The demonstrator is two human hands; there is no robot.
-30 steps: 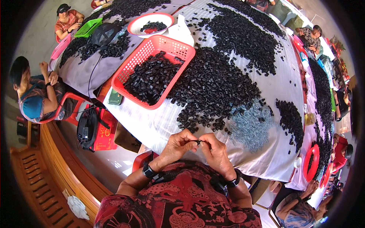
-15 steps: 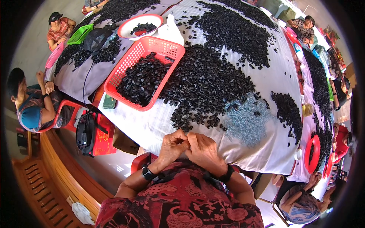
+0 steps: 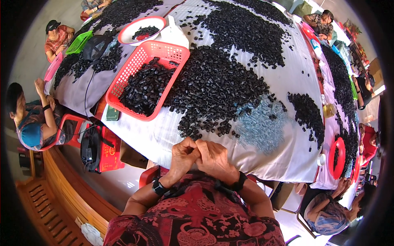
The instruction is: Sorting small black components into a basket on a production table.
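My left hand [image 3: 183, 155] and my right hand [image 3: 213, 156] meet over the near edge of the table, fingertips pinched together. Whatever lies between the fingers is too small and too covered to make out. Just beyond them spreads a large heap of small black ring-like plastic parts [image 3: 217, 82]. To the right of that heap lies a pile of small clear bluish pieces [image 3: 262, 125]. At the left, a red plastic basket [image 3: 116, 91] holds many black parts.
A white cloth covers the table [image 3: 262, 166]. A red-rimmed basin [image 3: 123, 37] stands behind the basket, a green box [image 3: 113, 113] beside it. A smaller black pile [image 3: 307, 117] lies at the right, near a red ring-shaped tray [image 3: 337, 158]. Other people [image 3: 35, 119] sit around.
The view has shifted slightly, so table things appear a little further left. My hands stay together, with the fingers slightly rearranged.
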